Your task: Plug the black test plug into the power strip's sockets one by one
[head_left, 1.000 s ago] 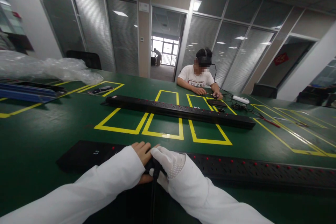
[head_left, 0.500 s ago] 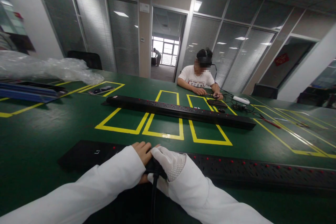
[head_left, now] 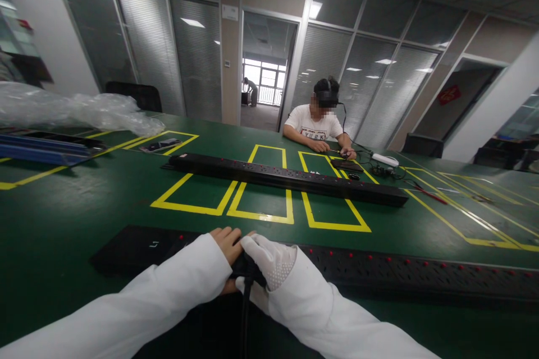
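A long black power strip (head_left: 391, 269) with a row of red dots lies along the near side of the table, marked L1 at its left end. My left hand (head_left: 227, 244), bare below a white sleeve, wraps over the strip's near edge, its fingers on top and part of it showing underneath. Pressed against it, my right hand (head_left: 267, 263) in a white dotted glove is closed around a black plug (head_left: 249, 274). From this plug a thick black cable (head_left: 245, 314) hangs toward me. The hands hide how plug and strip meet.
A second black power strip (head_left: 286, 179) lies across yellow tape outlines on the green table (head_left: 126, 196). Clear plastic wrap (head_left: 80, 109) and blue rails (head_left: 37, 148) lie at left. Across sits a person (head_left: 315, 123) handling small parts near cables and a white power strip (head_left: 385, 160).
Both hands keep their hold in the same place. The whole view has shifted very slightly; nothing else has visibly moved.
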A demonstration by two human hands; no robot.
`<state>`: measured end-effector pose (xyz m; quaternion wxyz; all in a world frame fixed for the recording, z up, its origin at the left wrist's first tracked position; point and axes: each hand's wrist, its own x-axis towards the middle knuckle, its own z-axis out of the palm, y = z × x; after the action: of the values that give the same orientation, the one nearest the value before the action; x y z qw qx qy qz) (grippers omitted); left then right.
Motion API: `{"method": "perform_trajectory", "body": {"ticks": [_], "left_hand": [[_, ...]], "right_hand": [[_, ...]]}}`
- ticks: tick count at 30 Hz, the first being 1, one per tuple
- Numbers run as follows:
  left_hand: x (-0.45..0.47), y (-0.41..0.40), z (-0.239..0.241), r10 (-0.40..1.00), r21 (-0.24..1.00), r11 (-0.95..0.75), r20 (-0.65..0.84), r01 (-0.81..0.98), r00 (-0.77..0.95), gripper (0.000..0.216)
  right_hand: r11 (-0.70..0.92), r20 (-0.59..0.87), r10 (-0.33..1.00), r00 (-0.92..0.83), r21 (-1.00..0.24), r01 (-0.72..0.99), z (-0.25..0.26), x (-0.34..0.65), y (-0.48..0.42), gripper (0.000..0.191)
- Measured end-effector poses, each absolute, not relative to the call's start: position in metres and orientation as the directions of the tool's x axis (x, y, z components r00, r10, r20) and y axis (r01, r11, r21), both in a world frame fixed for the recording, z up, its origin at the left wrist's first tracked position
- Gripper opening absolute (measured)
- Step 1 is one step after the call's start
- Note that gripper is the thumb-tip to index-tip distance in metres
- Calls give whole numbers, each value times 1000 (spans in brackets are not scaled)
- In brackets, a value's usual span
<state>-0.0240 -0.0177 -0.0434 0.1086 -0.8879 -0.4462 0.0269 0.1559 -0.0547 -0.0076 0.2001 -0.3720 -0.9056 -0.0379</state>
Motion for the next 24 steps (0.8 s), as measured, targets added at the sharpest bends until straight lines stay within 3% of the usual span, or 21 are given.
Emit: {"method": "perform_trajectory", "body": {"ticks": [8,16,24], "left_hand": [[-24,-17,-44,807,-175,-577,25,798,590,66],[-25,-17,-41,791,-197,-593,36,780,610,64],[-26,-18,-48,786,-149,-595,97,790,610,72]], "right_hand": [[748,398,614,-682,-18,663,-3,159,-54,63],[752,426,616,-663,-67,656,-8,157,-53,62],[683,312,723,-616,-192,704,-10,153,-35,41]]}}
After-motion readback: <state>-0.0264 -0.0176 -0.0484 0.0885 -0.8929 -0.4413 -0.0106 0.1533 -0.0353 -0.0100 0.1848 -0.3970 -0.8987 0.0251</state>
